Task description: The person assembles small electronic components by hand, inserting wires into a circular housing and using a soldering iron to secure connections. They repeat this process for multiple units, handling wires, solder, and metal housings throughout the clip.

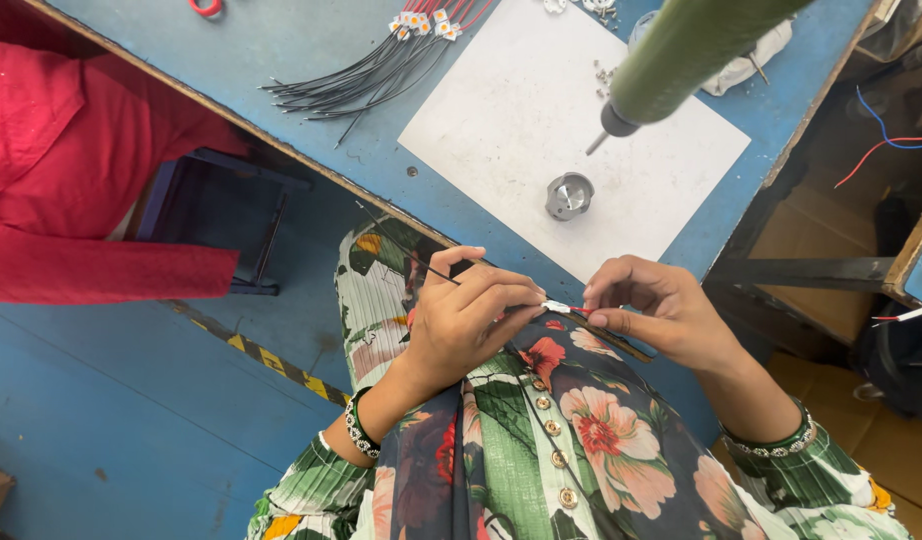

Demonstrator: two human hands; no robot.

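**Pinching a small wired part between both hands**

Holding the work low over the lap, just off the near edge of the blue table [311,60], the person brings both hands together. The left hand [461,325] has its grip closed on a thin black wire [436,270], which runs up and away to the left. The right hand [651,315] pinches from the other side. Between the fingertips sits a small white connector [557,307], its long axis lying left to right, both hands equally near. Beyond, a metal cup [568,194] rests on a white sheet [541,110] under a hanging green screwdriver [671,60]; a wire bundle [371,70] lies farther off.
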